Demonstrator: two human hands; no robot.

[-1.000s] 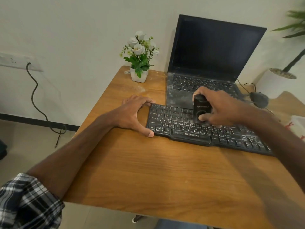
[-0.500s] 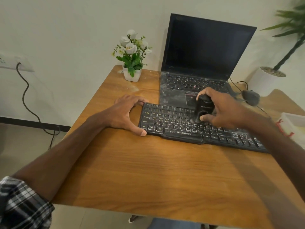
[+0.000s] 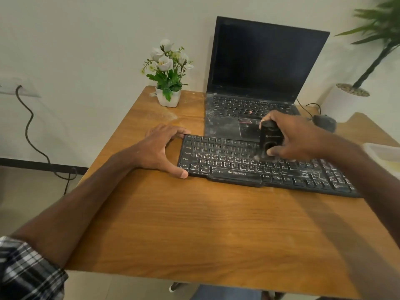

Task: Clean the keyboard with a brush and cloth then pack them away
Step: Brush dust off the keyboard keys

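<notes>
The black flat keyboard [image 3: 266,165] lies across the wooden counter [image 3: 194,224] from its centre toward 3 o'clock. White dust streaks its keys, so I judge the brushing only partly done, with wiping and packing left; no cloth shows. The right hand [image 3: 300,137] grips a chunky black brush [image 3: 270,140] set on the upper key rows, while the left hand [image 3: 160,150] clamps the keyboard's 9 o'clock end between thumb and curled fingers.

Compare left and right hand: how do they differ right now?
Left hand spans the left end of the keyboard between thumb and fingers; right hand grips the black brush. Left hand rests on the table; right hand holds the brush down on the middle keys. Both are bare and at the keyboard.
</notes>
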